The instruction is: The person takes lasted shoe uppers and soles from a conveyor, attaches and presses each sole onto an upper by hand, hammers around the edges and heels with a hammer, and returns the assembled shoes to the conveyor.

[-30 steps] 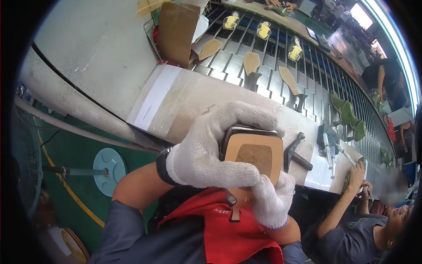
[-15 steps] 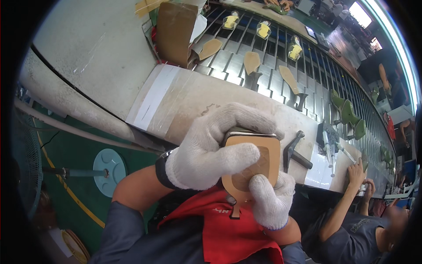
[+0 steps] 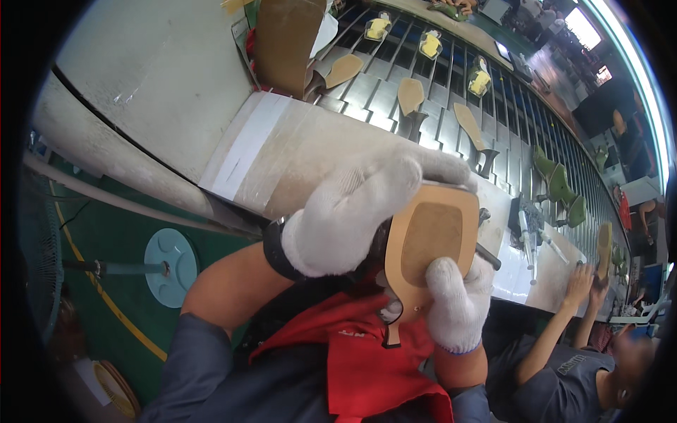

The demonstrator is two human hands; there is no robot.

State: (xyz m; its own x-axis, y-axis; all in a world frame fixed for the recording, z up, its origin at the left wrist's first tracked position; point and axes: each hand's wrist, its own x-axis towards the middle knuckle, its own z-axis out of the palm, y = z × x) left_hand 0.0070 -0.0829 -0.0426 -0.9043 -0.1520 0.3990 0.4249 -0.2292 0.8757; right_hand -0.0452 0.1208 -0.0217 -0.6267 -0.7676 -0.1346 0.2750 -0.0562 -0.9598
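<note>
Conveyor (image 3: 395,84) carries soles; both gloved hands (image 3: 395,261) clamped on tan shoe sole (image 3: 430,243).

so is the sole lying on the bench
No, the tan sole is lifted clear of the bench, gripped between the gloved left hand and right hand.

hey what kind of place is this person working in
Most likely a shoe factory assembly line. A slatted conveyor carries tan soles and green high-heeled shoes, the gloved left hand and right hand hold a tan shoe sole, and a co-worker sits alongside.
</note>
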